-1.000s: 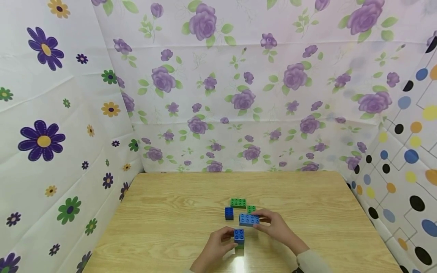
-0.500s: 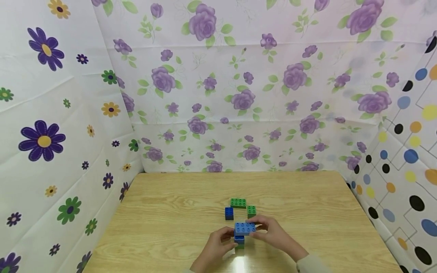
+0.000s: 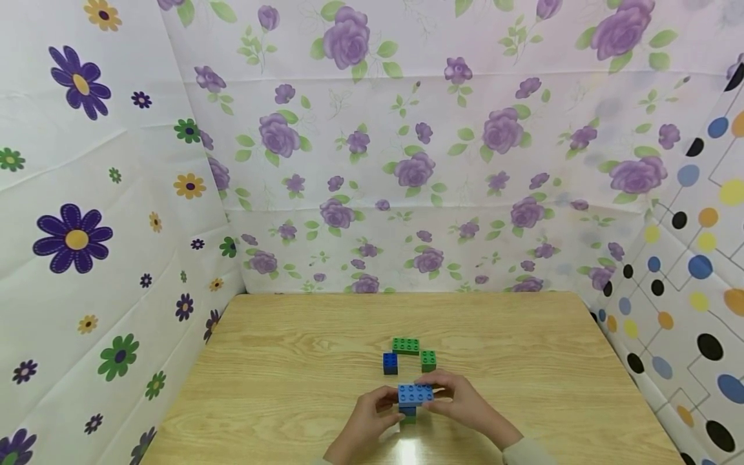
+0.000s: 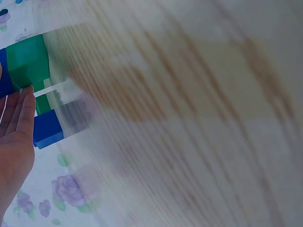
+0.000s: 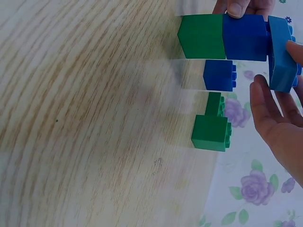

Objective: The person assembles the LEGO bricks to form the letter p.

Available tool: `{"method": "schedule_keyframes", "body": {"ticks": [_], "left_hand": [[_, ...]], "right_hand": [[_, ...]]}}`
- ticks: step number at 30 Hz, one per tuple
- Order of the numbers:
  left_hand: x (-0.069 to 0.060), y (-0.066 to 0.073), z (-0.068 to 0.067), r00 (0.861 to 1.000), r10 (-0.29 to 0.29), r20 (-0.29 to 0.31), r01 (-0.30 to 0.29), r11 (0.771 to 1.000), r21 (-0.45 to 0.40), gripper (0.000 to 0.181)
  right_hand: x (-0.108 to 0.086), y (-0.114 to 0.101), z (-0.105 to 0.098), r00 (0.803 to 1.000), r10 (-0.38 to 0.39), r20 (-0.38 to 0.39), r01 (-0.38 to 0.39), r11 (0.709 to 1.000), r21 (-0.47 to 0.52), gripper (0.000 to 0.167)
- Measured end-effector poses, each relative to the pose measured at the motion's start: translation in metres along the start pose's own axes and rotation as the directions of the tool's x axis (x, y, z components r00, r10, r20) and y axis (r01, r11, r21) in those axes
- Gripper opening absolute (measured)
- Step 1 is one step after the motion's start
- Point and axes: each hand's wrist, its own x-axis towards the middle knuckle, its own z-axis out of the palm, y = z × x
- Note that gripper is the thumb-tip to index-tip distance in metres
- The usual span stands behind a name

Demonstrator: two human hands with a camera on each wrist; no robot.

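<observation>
1. Head view: the left hand (image 3: 374,414) grips the two-block stack (image 3: 408,411) from one side, thumb on the near face and fingers reaching behind. The right hand (image 3: 460,400) is on the other side of the stack and pinches a light-blue brick (image 3: 415,394) by its outer end. The brick sits over the top of the stack and juts past it towards the right hand, so it lies between the two hands. Beyond the stack on the wooden table (image 3: 279,368) lie a dark-blue block (image 3: 390,363), a small green block (image 3: 428,361) and, farthest from it, a long green brick (image 3: 405,347). A cloth with purple roses (image 3: 413,171) hangs well behind the stack.

2. Left wrist view: the left hand's fingers (image 4: 20,111) lie along the stack, near its green lower block. Past the stack the dark-blue block and some green show. The right hand's hold cannot be told from here.

3. Right wrist view: the left thumb (image 5: 237,8) presses the blue upper block (image 5: 245,38), which sits squarely on the green lower block (image 5: 202,37). The light-blue brick tilts slightly against the stack's top; studs show between them, so it is not fully seated. The right hand's thumb rests on the brick.
</observation>
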Motion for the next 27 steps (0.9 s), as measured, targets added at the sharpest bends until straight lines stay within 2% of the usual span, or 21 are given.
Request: {"method": "schedule_keyframes", "body": {"ticks": [12,19,20,27], "left_hand": [[0.002,-0.001,0.000,1.000,-0.002,-0.004,0.002,1.000,0.009,0.029],[0.002,0.000,0.001,1.000,-0.006,-0.010,0.007,1.000,0.019,0.029],[0.002,0.000,0.001,1.000,-0.005,-0.010,0.006,1.000,0.020,0.029],[0.003,-0.002,0.000,1.000,-0.002,0.001,0.002,1.000,0.008,0.029]], "right_hand": [[0.002,-0.002,0.002,0.999,-0.038,-0.009,0.038,0.999,-0.034,0.036],[0.005,-0.002,0.009,0.997,0.014,-0.078,-0.019,0.998,-0.063,0.036],[0.006,0.002,0.010,0.996,0.020,-0.082,-0.026,0.997,-0.070,0.037],[0.006,-0.002,0.012,0.996,0.023,-0.087,-0.032,0.995,-0.099,0.034]]}}
